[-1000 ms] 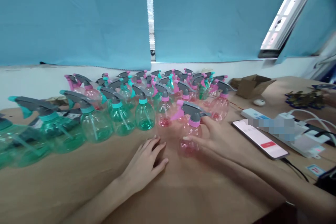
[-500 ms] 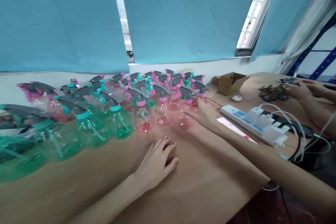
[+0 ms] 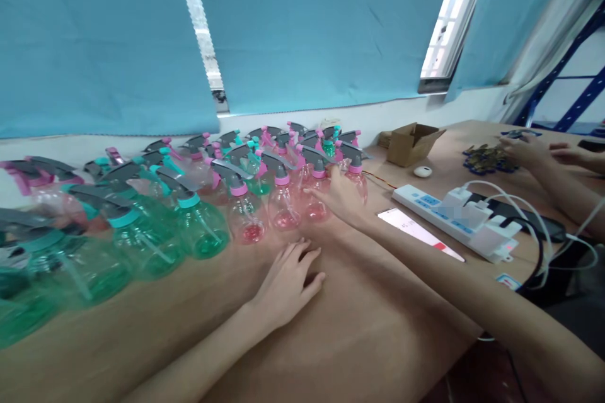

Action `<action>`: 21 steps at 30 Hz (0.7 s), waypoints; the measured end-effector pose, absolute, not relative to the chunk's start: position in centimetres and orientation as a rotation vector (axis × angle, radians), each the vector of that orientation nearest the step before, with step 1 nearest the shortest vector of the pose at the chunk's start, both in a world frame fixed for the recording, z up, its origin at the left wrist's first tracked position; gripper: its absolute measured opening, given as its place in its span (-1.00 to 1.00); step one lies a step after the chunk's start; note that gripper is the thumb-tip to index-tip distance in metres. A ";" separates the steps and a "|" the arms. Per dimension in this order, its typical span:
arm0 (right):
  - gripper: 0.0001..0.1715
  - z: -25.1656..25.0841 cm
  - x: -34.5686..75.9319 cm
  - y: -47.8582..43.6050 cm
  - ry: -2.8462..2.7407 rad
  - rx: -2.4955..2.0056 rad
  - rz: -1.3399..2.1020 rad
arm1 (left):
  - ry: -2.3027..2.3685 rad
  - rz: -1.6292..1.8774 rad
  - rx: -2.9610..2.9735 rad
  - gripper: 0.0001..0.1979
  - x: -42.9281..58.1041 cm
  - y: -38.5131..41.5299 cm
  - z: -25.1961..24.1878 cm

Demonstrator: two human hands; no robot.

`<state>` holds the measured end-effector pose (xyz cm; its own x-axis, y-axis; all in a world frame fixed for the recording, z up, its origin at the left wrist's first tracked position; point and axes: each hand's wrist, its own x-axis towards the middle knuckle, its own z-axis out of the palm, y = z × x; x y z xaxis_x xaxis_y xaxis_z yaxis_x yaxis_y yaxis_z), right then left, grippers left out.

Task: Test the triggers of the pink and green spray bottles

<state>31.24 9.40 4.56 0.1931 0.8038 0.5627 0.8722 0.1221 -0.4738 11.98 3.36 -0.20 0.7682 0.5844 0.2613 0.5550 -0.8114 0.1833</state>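
Observation:
My left hand [image 3: 283,286] rests on the brown tabletop with its fingers spread and nothing in them. My right hand [image 3: 344,194] is closed around the side of a pink spray bottle [image 3: 316,206] with a grey and pink trigger head, thumb across the front, the other fingers partly hidden. This bottle stands upright at the right end of the front row. To its left are two more pink spray bottles [image 3: 286,206], then several green ones, including a green spray bottle [image 3: 203,230]. Another pink spray bottle [image 3: 358,179] is just behind my right hand.
A phone [image 3: 416,233] lies right of my right forearm, beside a white power strip [image 3: 432,208] with chargers and cables. Behind are a small cardboard box [image 3: 409,145] and a white mouse [image 3: 422,171]. A co-worker's hands [image 3: 524,151] are near a pile of small metal parts [image 3: 486,159].
My right hand and the pink spray bottle have shifted slightly left, closer to the neighbouring bottle. My left hand stays on the table. The whole view has turned a little to the right.

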 end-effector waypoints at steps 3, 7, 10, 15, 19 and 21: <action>-0.38 4.4 31.2 9.4 -1.603 -1.661 -0.094 | 0.930 0.462 2.868 -0.60 12.7 3.8 -0.3; -0.33 4.1 31.3 8.8 -1.626 -1.600 -0.063 | 0.934 0.448 2.872 -0.60 13.7 4.4 -0.5; -0.32 4.4 31.8 7.4 -1.649 -1.539 -0.047 | 0.931 0.446 2.874 -0.59 14.3 4.7 -0.6; -0.66 5.7 35.2 4.4 -1.668 -1.506 0.048 | 0.922 0.466 2.865 -0.62 14.9 5.1 -0.5; -0.67 5.9 39.3 4.7 -1.546 -1.645 -0.021 | 0.905 0.485 2.844 -0.64 15.6 5.4 -0.6; -0.53 5.4 40.8 6.0 -1.511 -1.665 -0.019 | 0.899 0.494 2.831 -0.65 16.0 5.5 -0.6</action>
